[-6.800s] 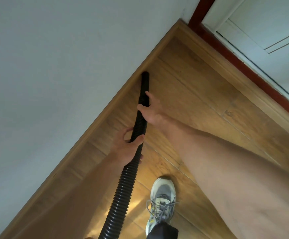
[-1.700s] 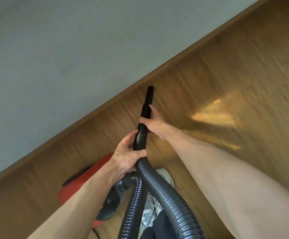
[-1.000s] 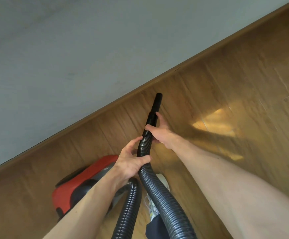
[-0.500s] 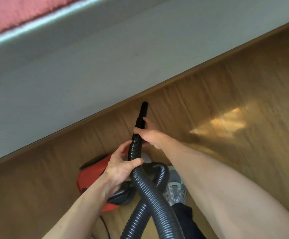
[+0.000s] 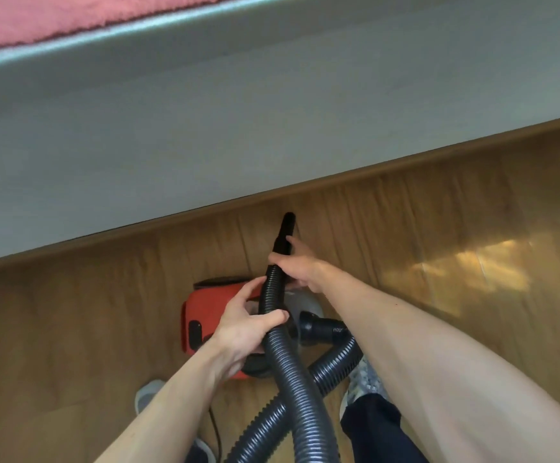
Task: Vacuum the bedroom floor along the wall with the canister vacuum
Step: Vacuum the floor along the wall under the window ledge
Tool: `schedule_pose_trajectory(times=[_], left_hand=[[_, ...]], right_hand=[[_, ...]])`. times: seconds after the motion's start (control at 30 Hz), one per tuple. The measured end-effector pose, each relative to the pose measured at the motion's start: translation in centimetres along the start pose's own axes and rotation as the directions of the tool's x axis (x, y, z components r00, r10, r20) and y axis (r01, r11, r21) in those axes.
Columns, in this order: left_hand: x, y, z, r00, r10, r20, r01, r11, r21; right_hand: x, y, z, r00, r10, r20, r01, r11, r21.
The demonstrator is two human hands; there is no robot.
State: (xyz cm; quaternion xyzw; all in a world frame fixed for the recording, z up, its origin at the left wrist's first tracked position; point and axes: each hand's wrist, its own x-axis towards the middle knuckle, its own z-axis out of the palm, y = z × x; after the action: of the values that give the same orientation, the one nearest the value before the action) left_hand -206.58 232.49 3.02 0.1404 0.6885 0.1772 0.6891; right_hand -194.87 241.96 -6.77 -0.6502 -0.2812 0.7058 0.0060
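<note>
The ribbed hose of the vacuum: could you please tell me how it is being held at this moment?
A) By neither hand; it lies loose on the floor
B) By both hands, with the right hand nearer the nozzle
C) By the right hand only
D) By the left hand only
B: the left hand wraps the ribbed hose lower down, while the right hand grips it where it meets the black nozzle.

Wall (image 5: 271, 111): ran across the upper view, with the baseboard (image 5: 338, 182) along its foot. Floor (image 5: 71, 312): lay below the baseboard.

Canister vacuum (image 5: 205, 315): stood on the floor near the baseboard, ahead of the left shoe (image 5: 148, 396) and right shoe (image 5: 363, 379).

Hose (image 5: 292, 379): looped out from the canister's right side and crossed over itself.

Nozzle (image 5: 285, 235): sat at the hose's far end, pointing toward the baseboard.

Left hand (image 5: 245, 325): gripped the hose, behind the right hand (image 5: 300, 269), which gripped the nozzle's base.
</note>
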Motion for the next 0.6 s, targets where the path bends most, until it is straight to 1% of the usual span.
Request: schedule_pose_trajectory(times=[0.17, 0.33, 0.53, 0.6], left_hand=[[-0.3, -1.2, -2.3, 0.999, 0.027, -0.036, -0.028, 0.999, -0.027], [-0.1, -2.5, -4.2, 0.996, 0.056, -0.074, -0.061, 0.996, -0.065], [-0.4, -4.1, -6.7, 0.987, 0.055, -0.152, -0.076, 0.988, -0.133], [-0.7, -4.4, -7.2, 0.984, 0.057, -0.167, -0.082, 0.986, -0.147]], right_hand=[[0.9, -0.2, 3.3, 0.998, -0.058, -0.021, 0.056, 0.995, -0.083], [1.5, -0.6, 5.8, 1.0, -0.027, 0.014, 0.029, 0.992, -0.119], [2.3, -1.3, 9.7, 0.994, -0.089, 0.058, 0.1, 0.965, -0.24], [2.4, -1.3, 10.6, 0.993, -0.081, 0.085, 0.1, 0.964, -0.246]])
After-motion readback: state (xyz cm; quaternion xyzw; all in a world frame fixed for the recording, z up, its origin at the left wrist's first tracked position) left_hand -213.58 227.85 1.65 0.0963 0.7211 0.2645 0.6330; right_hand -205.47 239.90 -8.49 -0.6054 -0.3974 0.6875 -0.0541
